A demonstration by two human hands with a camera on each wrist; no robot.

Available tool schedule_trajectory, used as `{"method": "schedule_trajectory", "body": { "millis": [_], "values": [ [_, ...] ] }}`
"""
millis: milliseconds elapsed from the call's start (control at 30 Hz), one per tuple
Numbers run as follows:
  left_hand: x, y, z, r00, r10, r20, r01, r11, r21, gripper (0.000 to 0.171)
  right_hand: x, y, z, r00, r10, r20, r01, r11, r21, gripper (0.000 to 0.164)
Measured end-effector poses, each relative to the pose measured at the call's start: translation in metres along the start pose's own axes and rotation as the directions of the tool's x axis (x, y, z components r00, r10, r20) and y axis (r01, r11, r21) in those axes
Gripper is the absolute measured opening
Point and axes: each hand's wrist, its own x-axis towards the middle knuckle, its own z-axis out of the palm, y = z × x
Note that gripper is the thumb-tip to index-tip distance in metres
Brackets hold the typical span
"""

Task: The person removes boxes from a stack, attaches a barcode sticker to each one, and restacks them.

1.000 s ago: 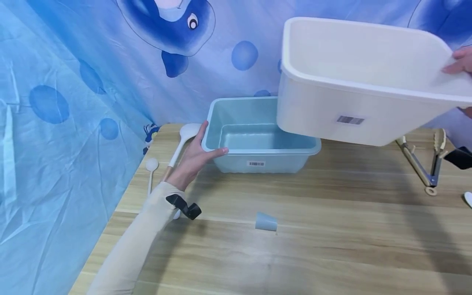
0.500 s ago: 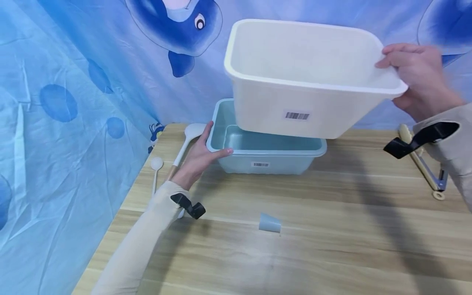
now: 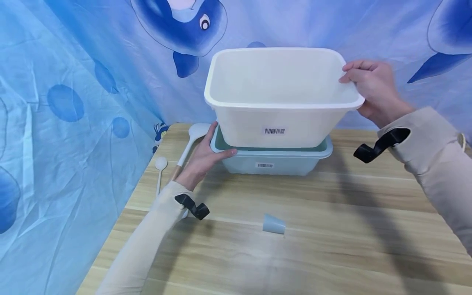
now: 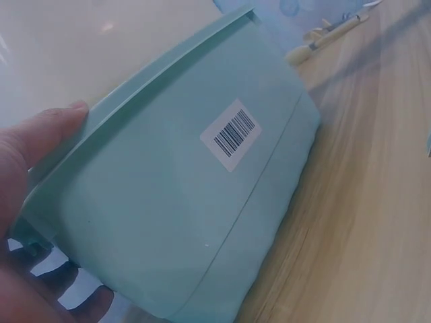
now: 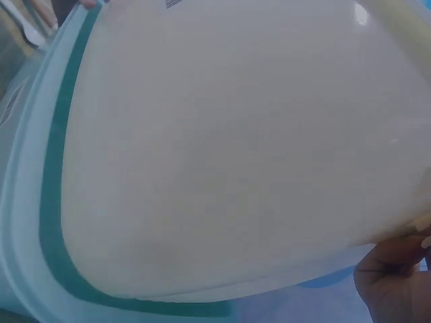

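A light teal plastic bin stands on the wooden table, a barcode label on its front. My left hand grips its left end, with the thumb over the rim and the fingers under it in the left wrist view. A white plastic bin is over the teal one, its base just inside the teal rim. My right hand holds the white bin by the right end of its rim. In the right wrist view, the white bin's underside and the teal rim lie side by side. The white bin hides most of the teal interior.
A small grey-blue cup lies on its side on the table. Left of the bins are a large white spoon and a smaller white spoon. Tongs show beyond the bins. A blue printed curtain hangs behind and at left.
My right hand has brought the white bin left and down, from the right side to directly over the teal bin. My left hand stays on the teal bin's end.
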Motion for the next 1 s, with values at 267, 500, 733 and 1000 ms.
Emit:
{"method": "schedule_trajectory", "body": {
  "millis": [267, 500, 733, 1000],
  "values": [
    [0.003, -0.005, 0.003, 0.999, 0.038, -0.009, -0.038, 0.999, -0.006, 0.108, 0.0, 0.023, -0.001, 1.0, 0.013, 0.008, -0.013, 0.996, -0.085, 0.008],
    [0.006, -0.004, 0.006, 0.998, 0.064, 0.008, -0.064, 0.997, -0.041, 0.105, 0.0, 0.04, -0.006, 1.0, 0.011, 0.024, -0.008, 0.993, -0.121, 0.011],
    [0.007, -0.005, 0.007, 0.997, 0.075, 0.022, -0.073, 0.996, -0.059, 0.104, -0.002, 0.055, -0.006, 1.0, -0.002, -0.017, -0.001, 0.987, -0.16, 0.019],
    [0.006, -0.006, 0.006, 0.992, 0.124, 0.014, -0.122, 0.987, -0.104, 0.095, -0.003, 0.068, -0.001, 1.0, -0.003, -0.013, -0.001, 0.943, -0.333, 0.011]
  ]
}}
